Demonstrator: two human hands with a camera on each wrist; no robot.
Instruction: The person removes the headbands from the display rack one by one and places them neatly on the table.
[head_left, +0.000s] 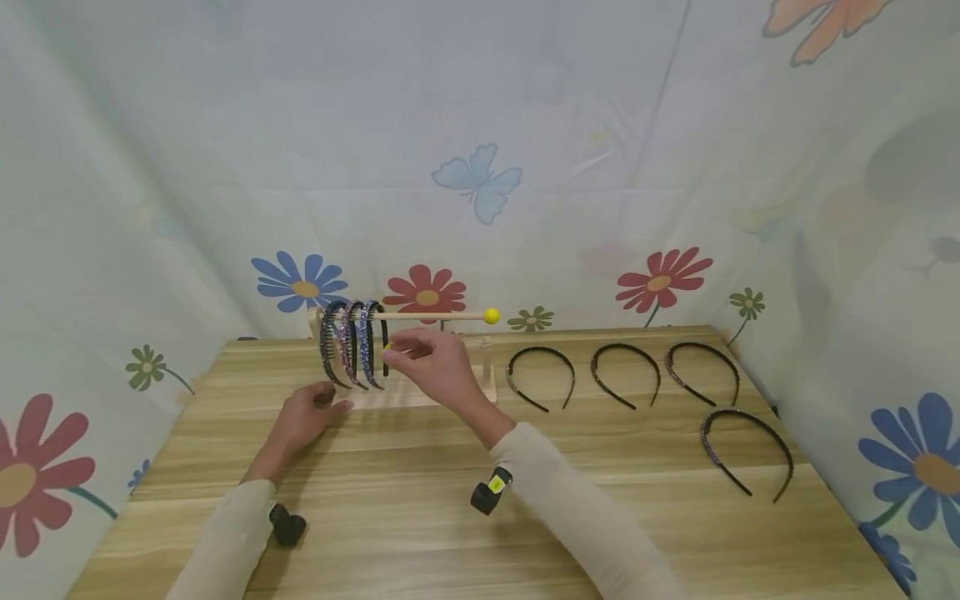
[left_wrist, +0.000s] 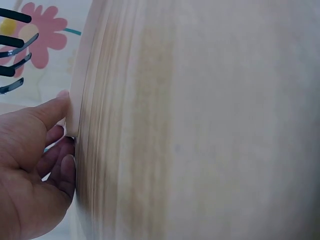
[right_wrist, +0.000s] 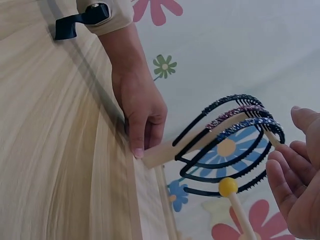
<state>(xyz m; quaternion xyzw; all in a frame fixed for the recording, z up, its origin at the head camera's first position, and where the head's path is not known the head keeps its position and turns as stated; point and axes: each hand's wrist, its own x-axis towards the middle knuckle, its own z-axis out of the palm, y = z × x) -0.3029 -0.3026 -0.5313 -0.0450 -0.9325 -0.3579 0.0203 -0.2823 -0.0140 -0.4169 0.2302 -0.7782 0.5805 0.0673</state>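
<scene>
A wooden headband stand [head_left: 487, 385] is at the back left of the table. Three glittery toothed headbands hang on it: a dark one [head_left: 327, 346], a pinkish one [head_left: 347, 346] and a blue one [head_left: 366, 346]. My left hand [head_left: 303, 417] holds the left end of the stand's base; in the left wrist view the thumb lies on its edge, the other fingers curled beside it. My right hand [head_left: 433, 367] is right at the blue headband; in the right wrist view its thumb and loosely bent fingers [right_wrist: 282, 185] are spread apart beside the headbands' curved tops.
Several black headbands with glittery sides lie at the right of the table, one [head_left: 746, 454] closer to the front. The stand's rod ends in a yellow ball [head_left: 491, 316], right of my right hand. A flower-patterned cloth [head_left: 480, 233] hangs behind the table [head_left: 405, 517].
</scene>
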